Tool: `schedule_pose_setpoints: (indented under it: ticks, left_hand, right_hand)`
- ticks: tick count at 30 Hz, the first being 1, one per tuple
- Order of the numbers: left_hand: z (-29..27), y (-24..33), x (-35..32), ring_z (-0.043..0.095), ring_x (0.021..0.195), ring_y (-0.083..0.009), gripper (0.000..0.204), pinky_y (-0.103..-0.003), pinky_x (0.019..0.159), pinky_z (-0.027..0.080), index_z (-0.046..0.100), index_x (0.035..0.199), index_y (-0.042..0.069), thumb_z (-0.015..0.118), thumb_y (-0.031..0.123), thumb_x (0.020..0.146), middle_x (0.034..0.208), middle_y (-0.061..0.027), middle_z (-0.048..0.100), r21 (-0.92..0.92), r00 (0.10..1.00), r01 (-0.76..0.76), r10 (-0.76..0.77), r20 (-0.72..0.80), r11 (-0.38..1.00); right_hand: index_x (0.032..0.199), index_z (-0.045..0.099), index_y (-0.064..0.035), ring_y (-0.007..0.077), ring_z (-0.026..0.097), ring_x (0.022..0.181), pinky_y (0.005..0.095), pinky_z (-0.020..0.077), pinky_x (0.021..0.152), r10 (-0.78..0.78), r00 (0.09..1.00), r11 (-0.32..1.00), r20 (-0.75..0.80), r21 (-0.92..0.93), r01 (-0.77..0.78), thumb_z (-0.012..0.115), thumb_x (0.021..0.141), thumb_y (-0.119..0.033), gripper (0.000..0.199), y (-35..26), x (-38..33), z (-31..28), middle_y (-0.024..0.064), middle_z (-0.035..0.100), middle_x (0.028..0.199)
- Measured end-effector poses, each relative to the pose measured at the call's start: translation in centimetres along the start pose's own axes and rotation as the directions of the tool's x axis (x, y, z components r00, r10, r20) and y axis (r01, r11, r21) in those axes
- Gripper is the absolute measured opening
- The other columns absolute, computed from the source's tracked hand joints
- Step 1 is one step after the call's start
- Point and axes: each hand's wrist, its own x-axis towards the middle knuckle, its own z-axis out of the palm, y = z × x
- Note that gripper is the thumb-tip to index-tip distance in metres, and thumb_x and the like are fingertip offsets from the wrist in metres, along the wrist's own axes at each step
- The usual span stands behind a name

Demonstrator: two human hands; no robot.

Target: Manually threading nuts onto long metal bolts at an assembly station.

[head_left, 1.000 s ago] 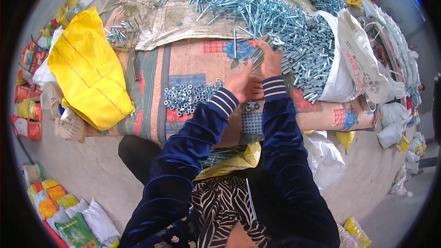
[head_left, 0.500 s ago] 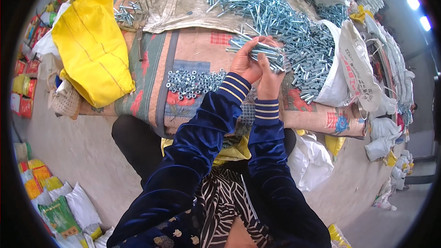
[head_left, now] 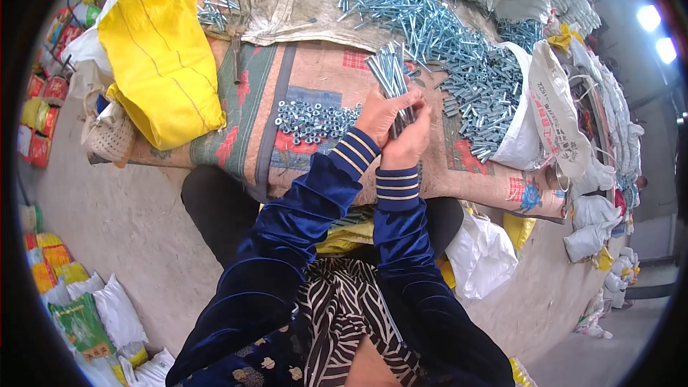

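A bundle of long silvery bolts (head_left: 391,75) stands nearly upright between my two hands, above the padded table. My left hand (head_left: 378,114) is wrapped round the bundle from the left, thumb across it. From the right and below, my right hand (head_left: 408,142) closes on its lower part. How the bolts' lower ends sit in the palms is partly hidden. Left of my hands, many loose hex nuts (head_left: 312,120) lie spread on the patterned cover. Beyond and to the right spreads a big heap of similar bolts (head_left: 430,32).
A yellow woven sack (head_left: 161,57) lies at the table's left, beside a woven basket (head_left: 111,140). A metal rod-like tool (head_left: 237,57) rests near it. An open white sack (head_left: 548,104) borders the heap on the right. Filled bags (head_left: 118,312) stand on the floor at left.
The bolt bundle has turned from lying nearly level to nearly upright. Both hands have shifted slightly left and nearer to me, still gripping it.
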Motion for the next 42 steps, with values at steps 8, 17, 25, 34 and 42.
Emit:
schedule_pose_setpoints:
  ticks: [8,17,25,34,42]
  left_hand:
    - [-5.1,3.4,-2.9,0.064,0.071,-0.0178,0.014,-0.033,0.066,0.056,0.056,0.099,0.003,0.061,0.009,0.087,0.082,-0.0074,0.063,-0.058,0.981,0.183,-0.186,-0.052,0.981]
    - [-6.6,5.9,-6.8,0.065,0.068,-0.0176,0.013,-0.030,0.062,0.057,0.056,0.097,0.000,0.061,0.007,0.086,0.079,-0.0093,0.063,0.044,0.944,0.327,-0.328,0.021,0.944]
    - [-8.4,8.0,-8.5,0.066,0.071,-0.0175,0.029,-0.032,0.064,0.057,0.054,0.114,0.001,0.062,0.010,0.087,0.085,-0.0107,0.065,-0.007,0.889,0.434,-0.427,0.164,0.901]
    - [-11.7,6.3,-8.9,0.065,0.073,-0.0165,0.031,-0.030,0.065,0.056,0.052,0.117,0.000,0.059,0.012,0.089,0.091,-0.0120,0.064,-0.092,0.897,0.417,-0.393,0.202,0.904]
    - [-11.5,6.8,-8.4,0.067,0.075,-0.0182,0.021,-0.027,0.062,0.056,0.058,0.103,0.000,0.063,0.011,0.087,0.088,-0.0129,0.067,-0.132,0.931,0.349,-0.360,-0.065,0.928]
  right_hand:
    - [0.119,0.053,0.0027,0.0094,0.053,0.088,0.0241,0.0422,0.082,0.008,0.945,0.968,0.327,-0.239,0.074,0.046,0.097,-0.023,0.035,-2.6,-2.4,1.4,0.0024,0.057,0.095]
    - [0.105,0.063,-0.0020,0.0042,0.058,0.076,0.0180,0.0442,0.063,0.148,0.683,0.485,0.715,-0.654,0.580,0.064,0.088,-0.025,0.028,-3.8,4.4,5.4,0.0003,0.063,0.085]
    - [0.111,0.064,-0.0018,0.0049,0.057,0.080,0.0199,0.0448,0.076,0.660,0.363,0.661,0.658,-0.738,0.135,0.061,0.090,-0.016,0.026,-5.2,4.5,6.1,-0.0002,0.065,0.091]
    - [0.094,0.066,-0.0021,0.0094,0.057,0.065,0.0240,0.0463,0.060,-0.130,0.731,0.602,0.670,-0.532,0.595,0.066,0.086,-0.010,0.012,-7.1,2.4,8.8,0.0006,0.065,0.080]
    - [0.085,0.065,-0.0014,0.0260,0.063,0.071,0.0335,0.0486,0.063,0.052,0.301,0.385,0.952,-0.297,0.874,0.070,0.075,-0.007,0.012,-3.7,-5.4,5.1,0.0122,0.065,0.077]
